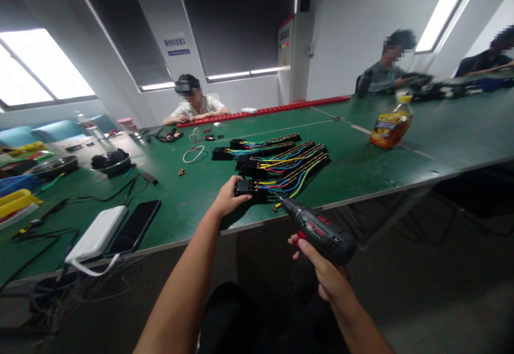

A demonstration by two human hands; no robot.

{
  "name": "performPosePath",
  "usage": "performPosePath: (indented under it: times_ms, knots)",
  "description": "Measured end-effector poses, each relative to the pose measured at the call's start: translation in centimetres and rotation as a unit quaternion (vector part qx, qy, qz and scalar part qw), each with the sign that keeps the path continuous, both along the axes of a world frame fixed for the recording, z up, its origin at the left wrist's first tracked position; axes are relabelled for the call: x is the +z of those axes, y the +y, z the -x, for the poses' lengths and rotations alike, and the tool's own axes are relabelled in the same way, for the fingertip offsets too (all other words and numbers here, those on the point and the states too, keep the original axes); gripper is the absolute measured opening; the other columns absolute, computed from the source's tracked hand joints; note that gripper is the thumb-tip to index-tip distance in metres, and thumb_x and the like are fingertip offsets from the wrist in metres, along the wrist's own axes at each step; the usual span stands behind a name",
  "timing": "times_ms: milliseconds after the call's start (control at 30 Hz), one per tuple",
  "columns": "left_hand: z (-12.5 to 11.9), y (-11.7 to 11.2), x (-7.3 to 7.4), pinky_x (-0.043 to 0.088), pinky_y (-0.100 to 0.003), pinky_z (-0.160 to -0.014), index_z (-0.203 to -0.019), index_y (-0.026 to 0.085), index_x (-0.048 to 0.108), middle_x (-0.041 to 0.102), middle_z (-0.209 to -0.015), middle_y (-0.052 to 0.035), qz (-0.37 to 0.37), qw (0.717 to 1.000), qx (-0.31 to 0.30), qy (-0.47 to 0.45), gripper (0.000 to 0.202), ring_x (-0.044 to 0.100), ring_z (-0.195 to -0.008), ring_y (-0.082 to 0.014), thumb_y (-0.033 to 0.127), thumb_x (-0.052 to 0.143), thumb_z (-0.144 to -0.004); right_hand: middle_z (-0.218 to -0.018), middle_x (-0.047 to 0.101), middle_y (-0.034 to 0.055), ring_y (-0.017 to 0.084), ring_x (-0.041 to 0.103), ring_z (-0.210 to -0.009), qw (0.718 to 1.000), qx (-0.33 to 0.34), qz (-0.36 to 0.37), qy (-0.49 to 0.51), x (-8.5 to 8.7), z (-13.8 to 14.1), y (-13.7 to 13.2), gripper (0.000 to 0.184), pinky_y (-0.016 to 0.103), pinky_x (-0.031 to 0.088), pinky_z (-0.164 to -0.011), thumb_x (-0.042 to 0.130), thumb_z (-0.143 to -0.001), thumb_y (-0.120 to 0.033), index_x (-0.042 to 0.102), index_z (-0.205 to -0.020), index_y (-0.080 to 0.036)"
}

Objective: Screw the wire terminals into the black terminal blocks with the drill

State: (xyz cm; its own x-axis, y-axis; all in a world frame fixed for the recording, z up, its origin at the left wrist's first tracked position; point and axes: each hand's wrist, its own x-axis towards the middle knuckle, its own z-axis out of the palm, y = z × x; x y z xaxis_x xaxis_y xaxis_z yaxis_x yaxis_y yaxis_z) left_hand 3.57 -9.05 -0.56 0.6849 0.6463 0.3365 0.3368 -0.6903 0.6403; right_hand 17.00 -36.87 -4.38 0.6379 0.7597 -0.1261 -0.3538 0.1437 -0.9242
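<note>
Green table (361, 166): wired black blocks (277, 161) beyond the left hand (228, 196); bottle (391, 125) right.

Left hand (228, 197): mine, bare, nothing worn on the fingers or wrist.
Left forearm (182, 290): bare from the wrist to the near edge of view.
Right hand (325, 276): bare, uncovered like the left.
Right forearm (361, 327): bare, no sleeve showing.
Clothing (236, 316): dark fabric over my lap, near, between my arms.

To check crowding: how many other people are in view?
3. One person across the green table, left of centre; a second person at the far right end; a third person at the right edge. More may be hidden.
</note>
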Motion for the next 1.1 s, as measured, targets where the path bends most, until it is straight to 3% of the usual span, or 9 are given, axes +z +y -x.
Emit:
performPosePath:
  times_ms: [233, 367, 500, 700, 933, 1100]
  knots:
    - [-0.1, -0.3, 0.2, 0.046, -0.034, -0.083, -0.111, 0.020, 0.049, 0.060, -0.101, -0.0039, -0.025, 1.000, 0.004, -0.008, 0.048, 0.057, -0.093, -0.0221, 0.039, 0.072, -0.073, -0.093, 0.078, 0.0094, 0.018, 0.066, -0.068, 0.998, 0.015, 0.050, 0.032, 1.1, 0.2, -2.4, 0.043, 0.032, 0.055, -0.068, 0.085, -0.065, -0.050, 0.078, -0.092, -0.018]
    - [-0.1, -0.2, 0.0, 0.045, -0.035, -0.085, -0.112, 0.021, 0.049, 0.060, -0.105, -0.0046, -0.044, 0.999, 0.007, -0.012, 0.048, 0.056, -0.096, -0.0230, 0.038, 0.072, -0.073, -0.091, 0.078, 0.0092, 0.016, 0.065, -0.065, 0.999, 0.026, 0.038, 0.021, 2.1, 0.4, -3.4, 0.039, 0.030, 0.056, -0.066, 0.083, -0.068, -0.049, 0.077, -0.091, -0.018]
    - [-0.1, -0.2, 0.0, 0.045, -0.036, -0.087, -0.115, 0.022, 0.049, 0.059, -0.109, -0.0052, -0.048, 0.999, 0.008, -0.014, 0.051, 0.056, -0.099, -0.0239, 0.038, 0.072, -0.072, -0.091, 0.078, 0.0084, 0.017, 0.067, -0.067, 1.000, -0.003, 0.009, -0.022, 3.7, 0.0, -1.9, 0.039, 0.031, 0.057, -0.066, 0.085, -0.066, -0.048, 0.077, -0.091, -0.019]
    - [-0.1, -0.2, 0.0, 0.045, -0.036, -0.087, -0.114, 0.021, 0.049, 0.059, -0.107, -0.0049, -0.054, 0.998, 0.005, -0.016, 0.049, 0.056, -0.099, -0.0237, 0.037, 0.072, -0.073, -0.090, 0.079, 0.0107, 0.022, 0.071, -0.070, 0.995, -0.026, 0.083, -0.040, 4.6, -0.9, 0.7, 0.047, 0.034, 0.058, -0.067, 0.087, -0.060, -0.050, 0.077, -0.091, -0.016]
    - [-0.1, 0.0, -0.2, 0.044, -0.036, -0.087, -0.113, 0.021, 0.049, 0.060, -0.107, -0.0046, -0.056, 0.998, 0.003, -0.019, 0.049, 0.056, -0.098, -0.0235, 0.037, 0.072, -0.073, -0.093, 0.079, 0.0100, 0.023, 0.073, -0.076, 0.994, -0.018, 0.098, -0.053, 4.4, -1.4, 0.1, 0.045, 0.033, 0.058, -0.069, 0.085, -0.063, -0.050, 0.077, -0.094, -0.019]
    - [-0.1, 0.1, -0.3, 0.044, -0.037, -0.089, -0.114, 0.022, 0.050, 0.060, -0.109, -0.0047, -0.063, 0.998, 0.000, -0.023, 0.050, 0.055, -0.100, -0.0240, 0.036, 0.073, -0.072, -0.089, 0.079, 0.0102, 0.022, 0.071, -0.069, 0.989, -0.007, 0.128, -0.079, 5.0, -2.0, 0.0, 0.044, 0.032, 0.057, -0.065, 0.085, -0.064, -0.050, 0.078, -0.092, -0.017]
